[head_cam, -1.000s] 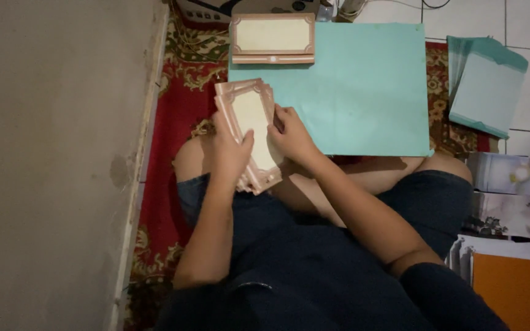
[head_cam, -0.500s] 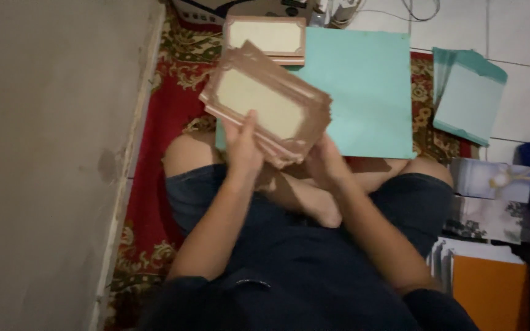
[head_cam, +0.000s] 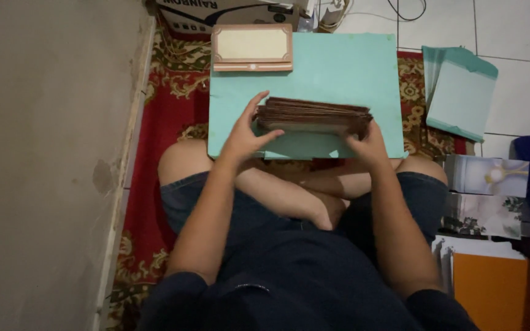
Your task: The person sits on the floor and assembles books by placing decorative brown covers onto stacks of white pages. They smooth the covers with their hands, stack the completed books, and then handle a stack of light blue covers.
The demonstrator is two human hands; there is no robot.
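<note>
Two hands grip a brown card stack [head_cam: 314, 116] on edge at frame centre, over the teal sheet [head_cam: 338, 67]: left hand [head_cam: 243, 138] clasps one end, right hand [head_cam: 369, 144] the other, squaring edges.

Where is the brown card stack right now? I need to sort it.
In the head view, the brown card stack stands on edge on the teal sheet, held between the left hand and right hand.
</note>
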